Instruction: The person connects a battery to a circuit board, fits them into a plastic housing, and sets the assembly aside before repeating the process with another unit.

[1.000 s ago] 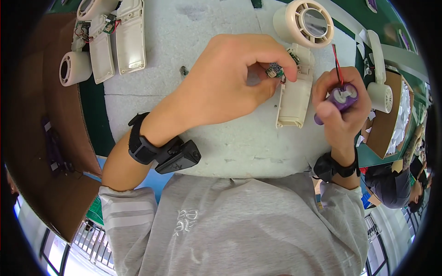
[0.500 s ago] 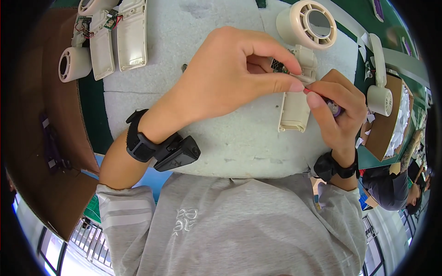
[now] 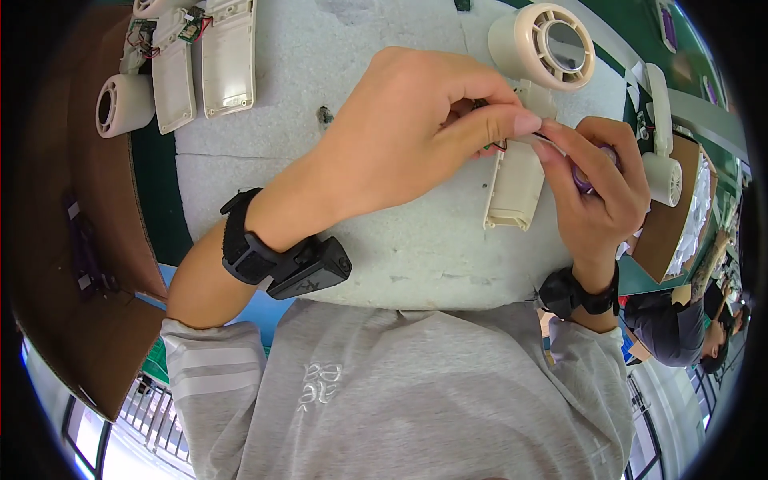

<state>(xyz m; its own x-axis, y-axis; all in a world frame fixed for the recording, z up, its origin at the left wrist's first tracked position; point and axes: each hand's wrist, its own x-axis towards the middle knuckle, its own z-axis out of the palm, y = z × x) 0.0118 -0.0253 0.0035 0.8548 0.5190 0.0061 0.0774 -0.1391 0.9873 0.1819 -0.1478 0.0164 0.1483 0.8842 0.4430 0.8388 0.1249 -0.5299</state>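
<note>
- Curling around a purple cylindrical battery, the right hand clamps it.
- Left hand: thumb and forefinger together; cannot tell what they pinch.
- Just beneath both grips: a long cream plastic housing.

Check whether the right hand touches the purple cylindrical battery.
Touching: the head view shows the right hand curled around the purple cylindrical battery.

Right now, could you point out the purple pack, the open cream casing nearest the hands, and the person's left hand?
Purple pack [image 3: 582,182]: head view, on its small uncovered part.
Open cream casing [image 3: 516,186]: head view, on its inner face.
Left hand [image 3: 400,128]: head view, middle of its back.
</note>
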